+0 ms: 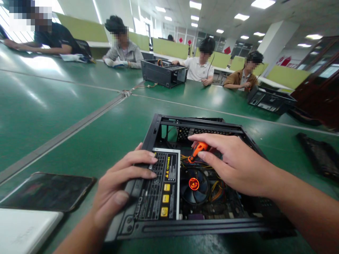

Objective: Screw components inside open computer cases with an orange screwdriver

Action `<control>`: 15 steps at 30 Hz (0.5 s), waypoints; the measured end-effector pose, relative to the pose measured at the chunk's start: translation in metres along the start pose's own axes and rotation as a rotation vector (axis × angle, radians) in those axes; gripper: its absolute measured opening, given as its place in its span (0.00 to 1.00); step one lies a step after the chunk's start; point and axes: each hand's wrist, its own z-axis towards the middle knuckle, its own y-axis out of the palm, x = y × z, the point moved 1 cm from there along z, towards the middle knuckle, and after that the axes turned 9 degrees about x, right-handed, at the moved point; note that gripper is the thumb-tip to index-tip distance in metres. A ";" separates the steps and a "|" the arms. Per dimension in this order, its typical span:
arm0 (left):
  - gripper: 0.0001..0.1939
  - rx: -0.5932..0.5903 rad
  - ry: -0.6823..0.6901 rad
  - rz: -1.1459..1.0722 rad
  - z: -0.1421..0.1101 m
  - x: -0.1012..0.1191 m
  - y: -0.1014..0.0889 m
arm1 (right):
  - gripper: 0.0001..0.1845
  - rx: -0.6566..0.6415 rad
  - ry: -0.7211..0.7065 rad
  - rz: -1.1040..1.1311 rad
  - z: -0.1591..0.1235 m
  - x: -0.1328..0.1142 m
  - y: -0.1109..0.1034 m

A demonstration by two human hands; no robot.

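An open black computer case (201, 123) lies on the green table in front of me. My left hand (122, 183) rests on the power supply (161, 190) at the case's left side, fingers curled over its top. My right hand (233, 164) reaches into the case from the right and grips an orange-handled screwdriver (197, 151), which points down toward the wiring. Below it sits a round cooling fan (194, 185) with an orange centre.
A dark phone (47, 190) and a white slab (23, 229) lie at my left. A black panel (320, 155) lies at the right. Other people sit across the table (66, 116) with two more black cases (162, 72) (270, 100).
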 end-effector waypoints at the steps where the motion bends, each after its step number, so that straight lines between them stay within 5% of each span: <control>1: 0.22 -0.011 0.008 0.002 0.000 0.000 0.000 | 0.20 0.001 -0.002 -0.002 0.000 0.001 0.001; 9: 0.22 0.085 -0.061 -0.031 -0.002 0.002 0.006 | 0.19 0.097 -0.067 -0.006 0.005 0.006 0.015; 15: 0.16 -0.007 -0.110 0.047 0.008 0.005 -0.007 | 0.23 -0.002 -0.082 0.061 0.003 0.001 0.008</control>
